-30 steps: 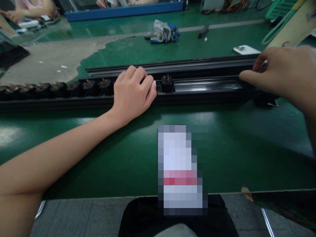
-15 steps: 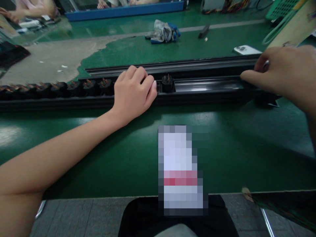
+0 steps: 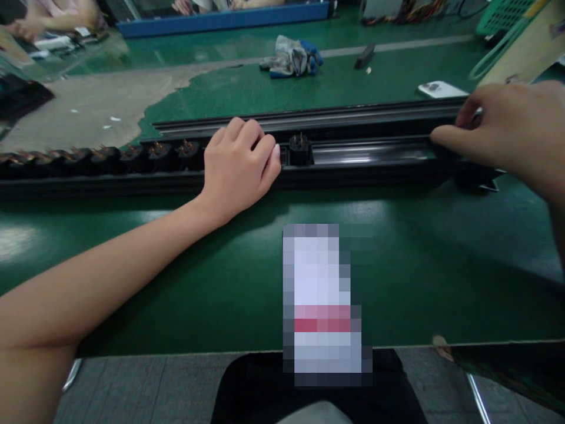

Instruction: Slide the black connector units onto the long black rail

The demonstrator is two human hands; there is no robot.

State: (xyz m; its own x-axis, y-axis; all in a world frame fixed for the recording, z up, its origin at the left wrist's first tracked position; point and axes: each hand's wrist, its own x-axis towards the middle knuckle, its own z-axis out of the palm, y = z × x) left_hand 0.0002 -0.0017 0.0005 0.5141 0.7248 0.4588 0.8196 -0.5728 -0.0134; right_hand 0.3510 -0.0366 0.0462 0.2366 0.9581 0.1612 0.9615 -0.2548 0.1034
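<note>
A long black rail (image 3: 375, 171) with an open channel runs across the green table. My left hand (image 3: 242, 162) lies over it near the middle, fingers curled down into the channel and thumb along the near side. Just right of that hand, a black socket module (image 3: 300, 152) with copper prongs pointing up sits in the channel. Several similar modules (image 3: 161, 154) stand in a row to its left. At the rail's right end is my right hand (image 3: 512, 126), its thumb and fingers curled round the rail; the fingertips are partly hidden.
Behind lies a second black rail (image 3: 353, 121). Farther back are crumpled work gloves (image 3: 293, 59), a small dark block (image 3: 364, 56), a white phone (image 3: 441, 89) and a green basket (image 3: 503, 20). A pixelated pale rectangle (image 3: 322, 277) covers the near table edge. Another person's arms (image 3: 66, 17) show top left.
</note>
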